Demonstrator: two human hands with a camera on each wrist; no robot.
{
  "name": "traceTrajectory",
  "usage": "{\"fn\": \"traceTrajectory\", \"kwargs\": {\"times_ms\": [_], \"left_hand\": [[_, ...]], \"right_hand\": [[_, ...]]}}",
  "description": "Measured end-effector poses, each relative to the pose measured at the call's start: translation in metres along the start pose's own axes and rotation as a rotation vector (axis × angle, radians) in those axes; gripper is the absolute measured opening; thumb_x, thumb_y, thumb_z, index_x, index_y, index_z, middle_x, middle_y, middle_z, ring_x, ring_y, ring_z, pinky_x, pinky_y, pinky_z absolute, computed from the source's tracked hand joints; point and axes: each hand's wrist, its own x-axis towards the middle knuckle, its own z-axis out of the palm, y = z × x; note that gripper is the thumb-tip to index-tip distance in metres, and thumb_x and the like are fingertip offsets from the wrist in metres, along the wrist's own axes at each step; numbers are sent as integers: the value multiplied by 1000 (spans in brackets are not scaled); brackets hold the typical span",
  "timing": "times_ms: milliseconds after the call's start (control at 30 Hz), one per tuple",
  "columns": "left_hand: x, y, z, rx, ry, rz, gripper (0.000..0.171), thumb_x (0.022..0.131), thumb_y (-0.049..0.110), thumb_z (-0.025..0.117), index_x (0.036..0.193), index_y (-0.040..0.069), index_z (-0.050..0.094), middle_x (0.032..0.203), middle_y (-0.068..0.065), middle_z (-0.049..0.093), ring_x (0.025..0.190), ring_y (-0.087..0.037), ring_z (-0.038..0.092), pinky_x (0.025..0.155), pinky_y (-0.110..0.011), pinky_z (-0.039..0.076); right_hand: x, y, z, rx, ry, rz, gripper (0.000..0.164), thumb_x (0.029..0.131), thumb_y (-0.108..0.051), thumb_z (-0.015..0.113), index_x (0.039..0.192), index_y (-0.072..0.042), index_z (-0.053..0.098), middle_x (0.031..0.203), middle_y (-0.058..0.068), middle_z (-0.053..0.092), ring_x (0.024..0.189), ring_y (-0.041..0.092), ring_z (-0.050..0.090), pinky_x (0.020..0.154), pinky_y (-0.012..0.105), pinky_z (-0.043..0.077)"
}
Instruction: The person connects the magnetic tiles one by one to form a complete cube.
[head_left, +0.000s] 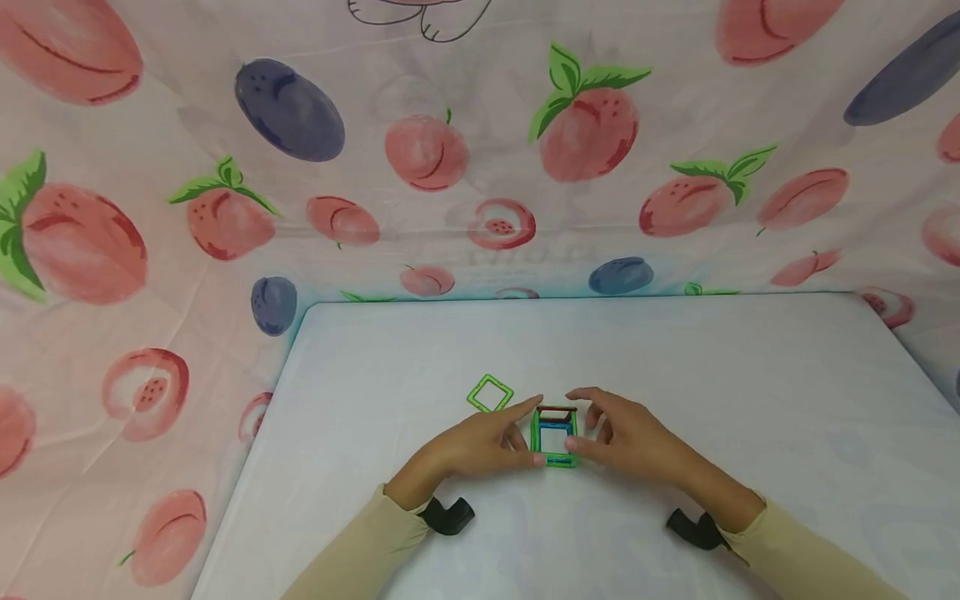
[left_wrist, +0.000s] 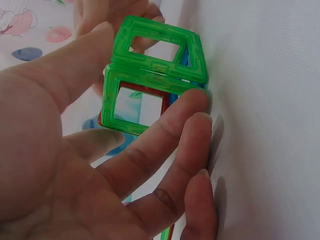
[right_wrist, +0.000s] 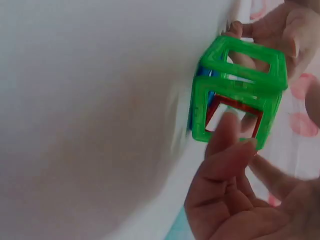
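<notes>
A small box of magnetic tiles [head_left: 557,460] stands on the white table between both hands. Green frames form its visible near and side walls; a red frame is at the far side and a blue one at the bottom. My left hand [head_left: 480,442] holds the left side, thumb at the near corner and index finger stretched toward the far corner. From the right, my right hand [head_left: 633,437] has its thumb at the box's edge; bent fingers [right_wrist: 227,132] meet a green wall in the right wrist view. A loose green square tile [head_left: 470,398] lies beyond the left hand.
The white table [head_left: 375,358] reaches to a fruit-printed cloth [head_left: 465,167] hanging behind it and at its left side. Black bands with straps [head_left: 450,517] sit at both sleeve cuffs.
</notes>
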Motion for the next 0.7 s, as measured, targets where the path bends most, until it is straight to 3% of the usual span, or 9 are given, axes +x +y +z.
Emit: {"fn": "traceTrajectory", "kwargs": {"times_ms": [100, 233, 400, 567, 700], "left_hand": [[0, 0, 0, 10, 8, 22, 84, 91, 46, 76, 161, 26, 32, 91, 14, 70, 77, -6, 61, 73, -25, 49], [0, 1, 0, 11, 22, 35, 81, 91, 43, 76, 159, 23, 37, 91, 13, 70, 78, -4, 62, 73, -24, 49], [0, 3, 2, 9, 30, 30, 78, 91, 43, 77, 158, 24, 40, 90, 13, 71, 79, -3, 63, 75, -24, 50], [0, 4, 3, -1, 33, 10, 79, 90, 44, 77, 157, 24, 40, 89, 13, 71, 78, -4, 63, 73, -25, 50], [0, 4, 3, -2, 35, -1, 79, 90, 44, 77, 157, 25, 41, 89, 13, 72, 77, -4, 63, 72, -25, 49]], "right_hand": [[-4, 0, 4, -109, -3, -116, 81, 84, -46, 82, 149, -9, 49, 102, 2, 61, 71, 5, 56, 64, 22, 50], [-5, 0, 6, -174, 13, -181, 83, 81, -40, 86, 148, -6, 50, 102, -2, 61, 75, 5, 55, 66, 20, 48], [-3, 2, 6, -170, 10, -171, 82, 80, -39, 87, 147, -6, 51, 102, -4, 62, 78, 7, 56, 67, 20, 49], [0, 3, 7, -100, 29, -134, 63, 94, -41, 74, 142, -5, 56, 96, -8, 66, 75, 2, 58, 65, 22, 50], [1, 2, 6, -72, 47, -89, 50, 100, -33, 68, 139, -5, 59, 90, -11, 67, 72, 0, 57, 64, 22, 50]]}}
